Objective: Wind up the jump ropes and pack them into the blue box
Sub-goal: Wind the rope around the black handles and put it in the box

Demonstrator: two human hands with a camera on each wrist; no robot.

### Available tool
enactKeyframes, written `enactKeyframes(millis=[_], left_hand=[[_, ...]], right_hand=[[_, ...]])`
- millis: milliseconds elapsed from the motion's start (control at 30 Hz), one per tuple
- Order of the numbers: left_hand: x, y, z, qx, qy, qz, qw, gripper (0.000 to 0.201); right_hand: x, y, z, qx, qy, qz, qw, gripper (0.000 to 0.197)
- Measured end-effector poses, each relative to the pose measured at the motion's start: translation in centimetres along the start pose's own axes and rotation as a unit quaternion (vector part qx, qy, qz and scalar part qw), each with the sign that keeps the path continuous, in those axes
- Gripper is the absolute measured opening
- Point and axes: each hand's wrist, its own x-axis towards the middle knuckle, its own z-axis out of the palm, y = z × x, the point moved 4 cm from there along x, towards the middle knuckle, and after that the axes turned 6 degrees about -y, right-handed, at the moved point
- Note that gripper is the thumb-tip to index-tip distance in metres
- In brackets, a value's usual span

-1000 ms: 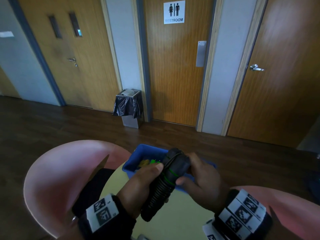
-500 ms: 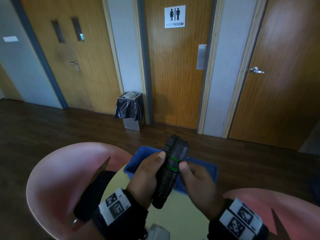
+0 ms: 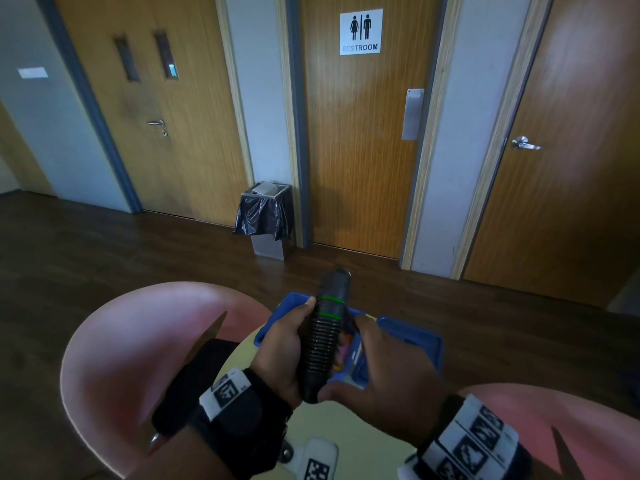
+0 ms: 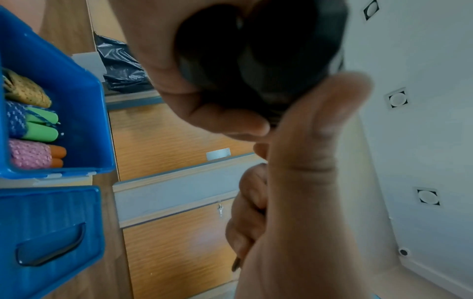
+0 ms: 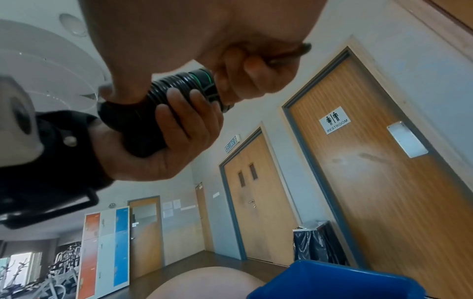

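Observation:
A black jump rope [image 3: 323, 337], with ribbed handles, green rings and cord wound round them, stands nearly upright over the blue box [image 3: 412, 337]. My left hand [image 3: 284, 344] grips its middle, fingers curled round the handles [image 5: 179, 117]. My right hand [image 3: 388, 365] holds it from the right, its thumb at the lower end; in the right wrist view its fingers curl at the ringed end over a dark cord [image 5: 289, 52]. Inside the blue box [image 4: 84, 113] lie wound ropes: a yellow one [image 4: 25, 91], one with green handles [image 4: 41, 125], a pink one [image 4: 30, 153].
The box sits on a round yellow table [image 3: 346, 427] between two pink chairs [image 3: 138, 341] [image 3: 588, 427]. Its blue lid [image 4: 51, 232] lies beside it. Across the dark wood floor stand a bin with a black bag [image 3: 265, 216] and wooden doors.
The black rope bundle has swung from tilted to nearly upright above the box. My right hand has slid from its upper end down towards the lower end.

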Motion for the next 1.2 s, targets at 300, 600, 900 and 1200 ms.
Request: enactKeyframes(millis=[300,600,900,1200], left_hand=[[0.3,1.2,0.2,-0.009,0.011,-0.034,0.999,0.057],[0.5,1.7,0.9,-0.029,0.045,0.0,0.999,0.049],[1.0,1.0,1.8,-0.061,0.071,0.012,0.996,0.045],[2.1,-0.2,1.7,-0.092,0.111,0.009,0.989,0.042]], right_hand=[[0.7,-2.0,-0.5,-0.048,-0.011,0.016,0.999,0.113],[0.8,-2.3,-0.9,-0.062,-0.007,0.027,0.998,0.099],[1.2,-1.1,-0.6,-0.109,-0.02,0.027,0.993,0.09],[1.2,0.3,-0.4,-0.102,-0.019,0.031,0.994,0.075]])
